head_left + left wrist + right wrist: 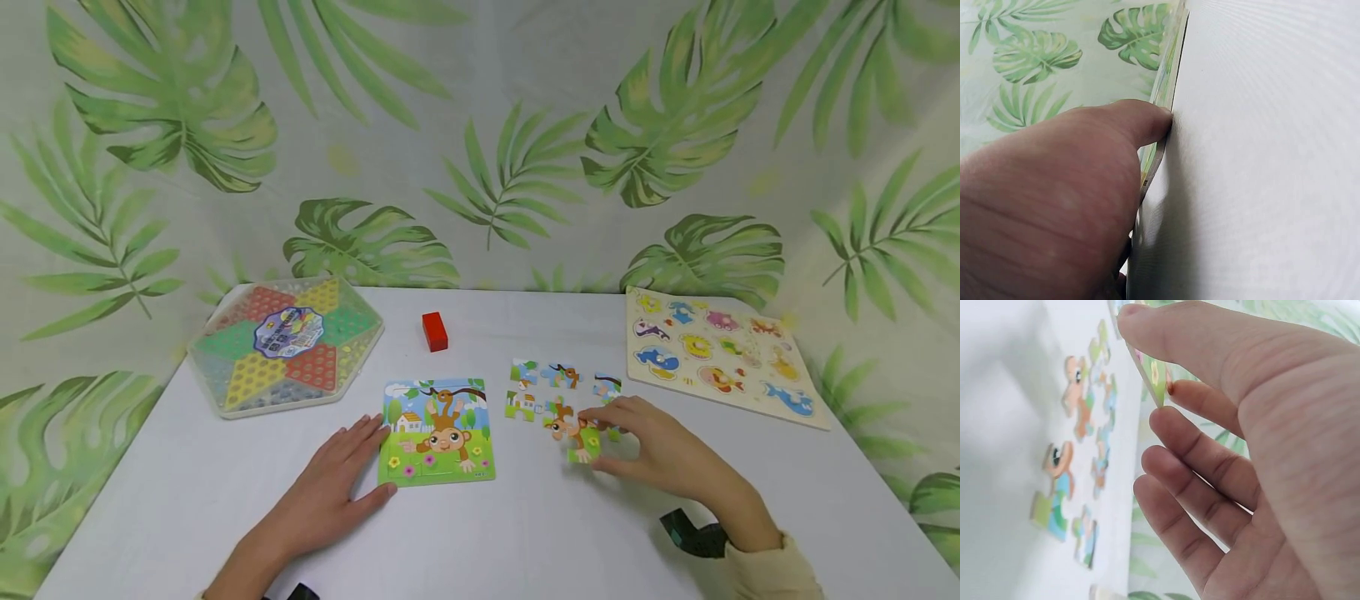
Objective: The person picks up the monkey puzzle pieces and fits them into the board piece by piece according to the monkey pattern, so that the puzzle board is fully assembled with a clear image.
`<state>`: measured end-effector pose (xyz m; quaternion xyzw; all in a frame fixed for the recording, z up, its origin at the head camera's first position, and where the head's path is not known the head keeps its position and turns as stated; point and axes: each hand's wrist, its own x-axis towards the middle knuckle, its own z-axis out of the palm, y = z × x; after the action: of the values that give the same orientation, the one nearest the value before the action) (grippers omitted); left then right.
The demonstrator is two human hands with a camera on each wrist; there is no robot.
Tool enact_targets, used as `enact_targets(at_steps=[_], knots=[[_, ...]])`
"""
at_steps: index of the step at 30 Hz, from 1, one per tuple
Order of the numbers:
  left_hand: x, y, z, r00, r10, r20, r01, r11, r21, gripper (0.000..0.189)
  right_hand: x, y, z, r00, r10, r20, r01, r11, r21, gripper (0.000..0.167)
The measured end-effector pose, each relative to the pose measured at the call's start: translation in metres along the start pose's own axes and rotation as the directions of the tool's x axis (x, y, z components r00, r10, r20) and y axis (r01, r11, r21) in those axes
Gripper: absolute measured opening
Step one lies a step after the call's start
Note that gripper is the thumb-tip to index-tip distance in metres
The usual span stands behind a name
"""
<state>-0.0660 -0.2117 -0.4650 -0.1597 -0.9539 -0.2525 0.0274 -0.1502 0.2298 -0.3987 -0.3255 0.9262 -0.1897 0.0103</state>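
Observation:
A square monkey jigsaw puzzle (437,433) lies on the white table. At its left edge rests my left hand (326,483), with fingers and thumb fairly straight against the side. The left wrist view shows that thumb (1141,122) touching the puzzle's thin edge. My right hand (660,442) pinches a green jigsaw piece (585,448) between thumb and fingers. Seen from the right wrist, this jigsaw piece (1155,378) is edge-on and raised above the table. Loose pieces lie beyond it, among them a monkey-face piece (558,423) and a house piece (519,405).
A hexagonal checkers board (288,350) lies at the back left. A red block (435,332) sits behind the puzzle. At the back right is a wooden peg puzzle (720,354) with sea animals. A leaf-patterned cloth (517,183) hangs behind the table.

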Motion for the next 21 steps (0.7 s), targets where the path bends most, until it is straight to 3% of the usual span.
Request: enact_targets(at_steps=[12,21], knots=[[0.001,0.001,-0.001,1.0,-0.007,0.008,0.007,1.0,-0.005,0.073,0.02,-0.01,-0.012,0.998,-0.062,-0.02,0.062,0.998,-0.014,0.053],[0.0,-0.001,0.001,1.0,0.011,-0.013,-0.011,1.0,0.008,0.072,0.034,-0.022,-0.015,0.998,-0.067,-0.018,0.067,0.998,0.009,0.053]])
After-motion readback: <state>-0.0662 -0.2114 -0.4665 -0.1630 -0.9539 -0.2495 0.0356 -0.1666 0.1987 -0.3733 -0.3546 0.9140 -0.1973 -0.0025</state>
